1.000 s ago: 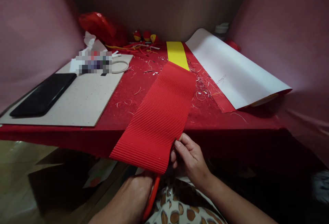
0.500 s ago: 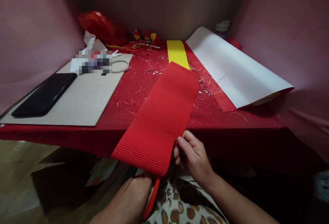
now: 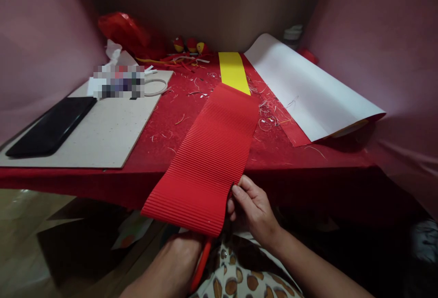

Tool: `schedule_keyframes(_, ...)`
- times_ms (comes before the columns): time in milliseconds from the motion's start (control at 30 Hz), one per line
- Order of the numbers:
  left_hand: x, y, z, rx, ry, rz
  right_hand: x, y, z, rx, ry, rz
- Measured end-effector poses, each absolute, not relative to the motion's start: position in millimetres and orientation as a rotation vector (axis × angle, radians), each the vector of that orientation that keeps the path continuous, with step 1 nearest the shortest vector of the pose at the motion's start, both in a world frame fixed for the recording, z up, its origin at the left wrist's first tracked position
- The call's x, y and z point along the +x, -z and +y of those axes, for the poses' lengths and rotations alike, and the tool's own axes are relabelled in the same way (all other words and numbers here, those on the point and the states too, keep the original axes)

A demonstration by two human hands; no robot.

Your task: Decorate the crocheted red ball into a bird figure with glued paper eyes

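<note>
A strip of red corrugated paper (image 3: 208, 152) slants from the tabletop over the front edge towards me. My right hand (image 3: 253, 209) is closed, pinching the strip's right edge between thumb and fingers. Below the near end of the strip, my left hand (image 3: 179, 254) is wrapped round what looks like a pair of scissors with a red handle (image 3: 201, 266). The strip hides the blades and the tips of the left fingers. Under the far end of the strip lies a yellow strip (image 3: 234, 72).
On the left, a pale board (image 3: 119, 129) carries a black phone-like slab (image 3: 51, 127) and a cable loop. A large white-backed sheet (image 3: 308, 88) curls at the right. Thread scraps litter the red cloth (image 3: 181, 129). Small red-and-yellow figures (image 3: 191, 46) and a red bag (image 3: 123, 33) stand behind.
The whole view has shifted slightly, so the table things appear a little further left. Both hands keep their hold, and the red strip's near end sits marginally further left and lower.
</note>
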State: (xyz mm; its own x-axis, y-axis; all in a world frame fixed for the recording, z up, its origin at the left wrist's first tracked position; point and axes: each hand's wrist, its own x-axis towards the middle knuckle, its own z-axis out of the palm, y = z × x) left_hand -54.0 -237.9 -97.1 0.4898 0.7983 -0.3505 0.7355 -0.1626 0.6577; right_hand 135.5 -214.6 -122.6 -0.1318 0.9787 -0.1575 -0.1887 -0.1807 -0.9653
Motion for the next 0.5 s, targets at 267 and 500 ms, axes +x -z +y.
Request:
schedule_keyframes(267, -54, 97, -239, 1.908, -0.080, 1.290, 135, 115, -212, -1.172, -1.432, -0.953)
schedule_keyframes(500, -55, 85, -237, 1.915, -0.077, 1.332, 132, 114, -212, -1.155, -1.388, -0.991)
